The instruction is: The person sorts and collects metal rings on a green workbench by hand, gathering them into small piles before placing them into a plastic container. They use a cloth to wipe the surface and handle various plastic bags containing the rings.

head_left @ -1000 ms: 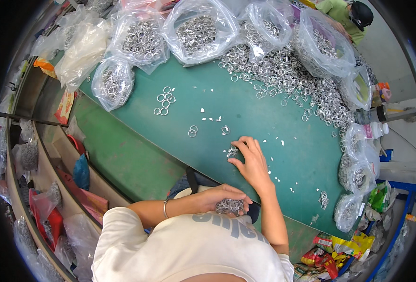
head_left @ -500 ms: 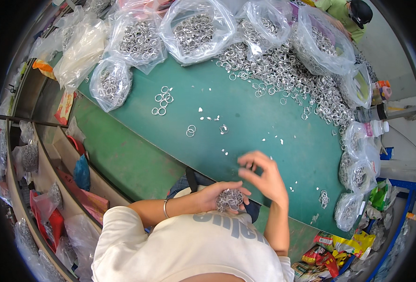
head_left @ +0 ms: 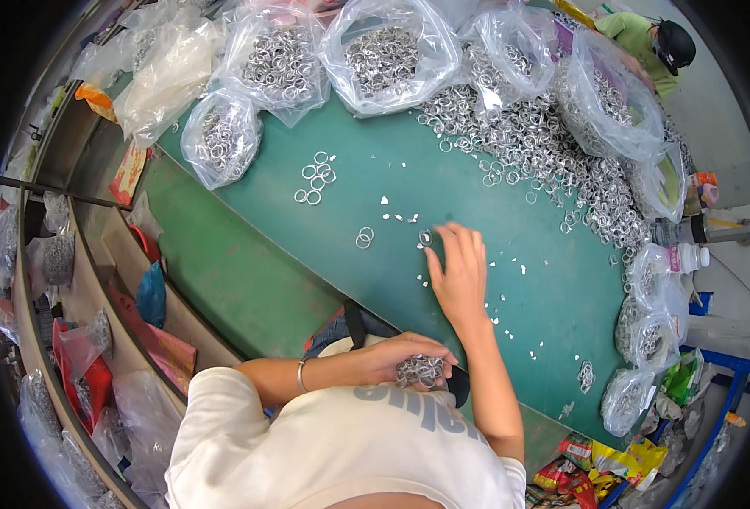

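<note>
My left hand (head_left: pixel 381 355) is cupped close to my body at the table's near edge, its fingers curled around a bunch of silvery metal rings (head_left: pixel 419 371). Out over the green tabletop (head_left: pixel 307 246), my right hand (head_left: pixel 460 278) is stretched forward with thumb and fingers apart. Just beyond its thumb and fingertips lies a small metal ring piece (head_left: pixel 426 237); whether they touch it I cannot tell. Left of that lie two overlapping rings (head_left: pixel 364 237). Farther back is a loose group of several rings (head_left: pixel 315 178). Small white flakes (head_left: pixel 398 217) are scattered around.
A large heap of metal rings (head_left: pixel 527 140) covers the far right. Clear plastic bags of rings (head_left: pixel 383 59) line the back and right edges. Shelves with bags (head_left: pixel 150 293) stand at left. Another person in a green shirt (head_left: pixel 633 42) is at the far right corner.
My right hand has moved forward from near my left hand to the small ring piece on the table. My left hand stays around its rings. The view has shifted slightly.
</note>
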The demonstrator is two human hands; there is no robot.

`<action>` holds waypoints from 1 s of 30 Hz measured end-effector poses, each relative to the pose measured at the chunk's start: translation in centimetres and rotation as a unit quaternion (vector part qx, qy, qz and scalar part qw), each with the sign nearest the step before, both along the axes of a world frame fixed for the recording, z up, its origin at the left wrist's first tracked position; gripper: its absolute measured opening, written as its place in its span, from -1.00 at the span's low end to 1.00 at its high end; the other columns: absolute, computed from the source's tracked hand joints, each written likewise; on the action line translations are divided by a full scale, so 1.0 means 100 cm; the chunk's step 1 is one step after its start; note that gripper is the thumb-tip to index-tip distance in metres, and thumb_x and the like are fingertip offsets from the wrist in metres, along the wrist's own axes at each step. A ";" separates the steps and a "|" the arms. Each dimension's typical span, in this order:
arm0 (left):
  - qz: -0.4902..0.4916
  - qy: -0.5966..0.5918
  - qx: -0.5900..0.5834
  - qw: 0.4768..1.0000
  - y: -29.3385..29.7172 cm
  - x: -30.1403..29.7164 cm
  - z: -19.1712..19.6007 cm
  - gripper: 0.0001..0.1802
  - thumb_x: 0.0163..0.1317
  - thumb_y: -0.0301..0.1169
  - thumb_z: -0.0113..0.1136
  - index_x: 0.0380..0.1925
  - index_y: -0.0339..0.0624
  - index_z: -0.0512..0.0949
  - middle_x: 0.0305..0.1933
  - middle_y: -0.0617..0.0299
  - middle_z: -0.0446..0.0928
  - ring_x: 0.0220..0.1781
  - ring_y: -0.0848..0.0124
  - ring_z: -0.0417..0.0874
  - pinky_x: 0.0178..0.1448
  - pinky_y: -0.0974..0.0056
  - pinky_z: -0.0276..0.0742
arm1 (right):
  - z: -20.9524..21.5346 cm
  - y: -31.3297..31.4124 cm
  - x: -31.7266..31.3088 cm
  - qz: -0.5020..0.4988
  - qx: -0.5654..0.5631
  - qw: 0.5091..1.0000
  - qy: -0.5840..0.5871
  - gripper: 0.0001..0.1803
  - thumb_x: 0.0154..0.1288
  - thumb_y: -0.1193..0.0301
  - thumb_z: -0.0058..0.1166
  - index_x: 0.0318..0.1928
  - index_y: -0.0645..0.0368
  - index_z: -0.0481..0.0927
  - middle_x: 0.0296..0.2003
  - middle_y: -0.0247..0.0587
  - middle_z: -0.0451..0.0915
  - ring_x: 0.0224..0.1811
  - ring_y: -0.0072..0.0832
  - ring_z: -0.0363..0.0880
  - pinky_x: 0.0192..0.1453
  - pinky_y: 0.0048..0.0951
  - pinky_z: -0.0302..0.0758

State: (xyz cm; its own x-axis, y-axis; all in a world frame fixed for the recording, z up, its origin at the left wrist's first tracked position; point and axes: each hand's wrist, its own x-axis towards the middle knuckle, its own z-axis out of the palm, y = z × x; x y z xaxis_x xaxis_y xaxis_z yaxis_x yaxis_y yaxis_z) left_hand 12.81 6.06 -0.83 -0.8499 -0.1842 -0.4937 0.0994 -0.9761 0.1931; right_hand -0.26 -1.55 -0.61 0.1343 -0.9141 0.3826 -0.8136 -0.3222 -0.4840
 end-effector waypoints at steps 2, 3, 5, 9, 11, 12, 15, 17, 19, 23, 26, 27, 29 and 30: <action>-0.015 0.003 -0.006 1.000 0.001 -0.002 -0.001 -0.72 0.27 -0.28 0.04 -0.21 -0.29 0.54 -0.30 0.10 0.57 -0.30 0.38 0.61 -0.43 0.41 0.53 | -0.003 -0.004 0.002 0.003 -0.007 1.000 0.020 -0.75 0.01 0.51 0.15 -0.24 0.26 0.51 -0.22 -0.19 0.48 -0.12 -0.23 0.39 -0.11 -0.30 0.31; -0.020 0.003 -0.010 1.000 0.000 -0.002 -0.001 -0.72 0.27 -0.28 0.04 -0.21 -0.29 0.54 -0.30 0.10 0.57 -0.30 0.38 0.61 -0.42 0.40 0.53 | -0.008 -0.006 0.002 0.006 -0.003 1.000 0.024 -0.74 0.01 0.51 0.15 -0.22 0.27 0.51 -0.22 -0.18 0.48 -0.12 -0.22 0.40 -0.10 -0.30 0.31; -0.014 0.017 0.002 1.000 -0.002 0.000 -0.004 -0.72 0.27 -0.28 0.03 -0.22 -0.28 0.54 -0.30 0.11 0.57 -0.30 0.38 0.61 -0.41 0.41 0.55 | -0.010 -0.006 -0.005 0.002 0.007 1.000 0.011 -0.72 0.01 0.50 0.16 -0.21 0.27 0.51 -0.22 -0.16 0.50 -0.14 -0.21 0.42 -0.09 -0.31 0.31; -0.013 0.010 0.001 1.000 -0.005 0.002 -0.007 -0.67 0.29 -0.22 -0.01 -0.15 -0.27 0.51 -0.26 0.11 0.56 -0.28 0.37 0.61 -0.32 0.35 0.58 | 0.007 0.014 -0.024 -0.037 0.043 0.993 -0.107 -0.73 -0.01 0.55 0.19 -0.22 0.27 0.52 -0.25 -0.13 0.54 -0.20 -0.26 0.48 -0.12 -0.34 0.35; 0.020 0.031 0.052 0.998 -0.007 0.001 -0.006 -0.63 0.29 -0.19 -0.03 -0.10 -0.26 0.47 -0.21 0.11 0.55 -0.22 0.33 0.61 -0.20 0.27 0.60 | 0.032 0.031 -0.029 -0.023 0.187 0.940 -0.284 -0.72 -0.02 0.59 0.17 -0.21 0.26 0.53 -0.25 -0.16 0.55 -0.18 -0.31 0.49 -0.13 -0.39 0.37; 0.031 0.042 0.077 0.996 -0.007 0.001 -0.005 -0.61 0.29 -0.18 -0.04 -0.07 -0.25 0.45 -0.19 0.11 0.55 -0.18 0.31 0.61 -0.14 0.23 0.61 | 0.041 0.040 -0.035 0.025 0.220 0.928 -0.300 -0.71 -0.03 0.60 0.16 -0.21 0.25 0.54 -0.25 -0.17 0.55 -0.18 -0.32 0.49 -0.13 -0.40 0.38; 0.052 0.028 0.135 0.989 -0.009 -0.001 -0.005 -0.59 0.29 -0.16 -0.07 -0.02 -0.24 0.40 -0.11 0.08 0.53 -0.08 0.25 0.59 0.04 0.07 0.55 | 0.057 0.059 -0.046 0.166 0.235 0.928 -0.237 -0.67 -0.12 0.62 0.15 -0.21 0.25 0.56 -0.21 -0.16 0.54 -0.18 -0.34 0.44 -0.11 -0.42 0.37; 0.061 0.071 0.137 0.986 -0.009 -0.002 -0.008 -0.60 0.30 -0.18 -0.09 -0.02 -0.24 0.40 -0.07 0.04 0.51 -0.03 0.22 0.57 0.11 -0.02 0.50 | 0.060 0.073 -0.047 0.188 0.275 0.923 -0.193 -0.66 -0.10 0.61 0.16 -0.19 0.23 0.57 -0.18 -0.15 0.53 -0.16 -0.29 0.46 -0.08 -0.38 0.38; 0.059 0.085 0.141 0.985 -0.010 -0.005 -0.009 -0.60 0.31 -0.17 -0.11 -0.03 -0.23 0.41 -0.06 0.04 0.50 -0.03 0.22 0.57 0.10 -0.02 0.50 | 0.059 0.083 -0.053 0.169 0.290 0.911 -0.239 -0.66 -0.09 0.59 0.17 -0.18 0.25 0.57 -0.16 -0.15 0.53 -0.12 -0.30 0.46 -0.04 -0.36 0.38; 0.013 -0.003 0.109 0.994 -0.013 -0.010 0.007 -0.59 0.28 -0.14 -0.04 -0.05 -0.23 0.43 -0.21 0.11 0.53 -0.20 0.34 0.60 -0.06 0.14 0.61 | 0.047 0.100 -0.068 0.080 0.261 0.889 -0.368 -0.71 0.01 0.60 0.12 -0.17 0.29 0.55 -0.14 -0.13 0.53 -0.07 -0.36 0.46 0.01 -0.37 0.36; 0.033 0.011 0.118 0.992 -0.015 -0.015 0.009 -0.60 0.27 -0.14 -0.02 -0.08 -0.23 0.45 -0.25 0.13 0.53 -0.25 0.37 0.60 -0.21 0.27 0.63 | 0.026 0.115 -0.062 0.004 0.222 0.838 -0.497 -0.76 0.26 0.48 -0.04 -0.09 0.34 0.50 -0.07 -0.10 0.50 -0.02 -0.40 0.43 0.06 -0.37 0.34; 0.052 0.006 0.119 0.991 -0.017 -0.018 0.010 -0.60 0.28 -0.13 -0.04 -0.08 -0.22 0.45 -0.25 0.15 0.53 -0.25 0.38 0.60 -0.26 0.30 0.62 | 0.020 0.117 -0.056 -0.021 0.204 0.802 -0.561 -0.71 0.31 0.41 -0.09 -0.06 0.34 0.47 -0.06 -0.09 0.50 0.00 -0.39 0.43 0.08 -0.37 0.33; 0.088 -0.001 0.120 0.989 -0.021 -0.028 0.011 -0.59 0.29 -0.10 -0.09 -0.07 -0.19 0.44 -0.25 0.17 0.52 -0.25 0.41 0.59 -0.35 0.35 0.60 | 0.014 0.119 -0.037 -0.069 0.163 0.714 -0.677 -0.61 0.39 0.26 -0.18 0.01 0.35 0.40 -0.03 -0.07 0.48 0.02 -0.38 0.42 0.12 -0.38 0.31; 0.120 0.056 0.125 0.983 -0.024 -0.035 0.013 -0.61 0.28 -0.10 -0.08 -0.10 -0.17 0.45 -0.28 0.18 0.52 -0.26 0.42 0.60 -0.37 0.36 0.59 | 0.014 0.120 -0.030 -0.101 0.160 0.698 -0.691 -0.49 0.42 0.12 -0.31 0.08 0.34 0.32 0.00 -0.06 0.45 0.09 -0.38 0.37 0.17 -0.38 0.28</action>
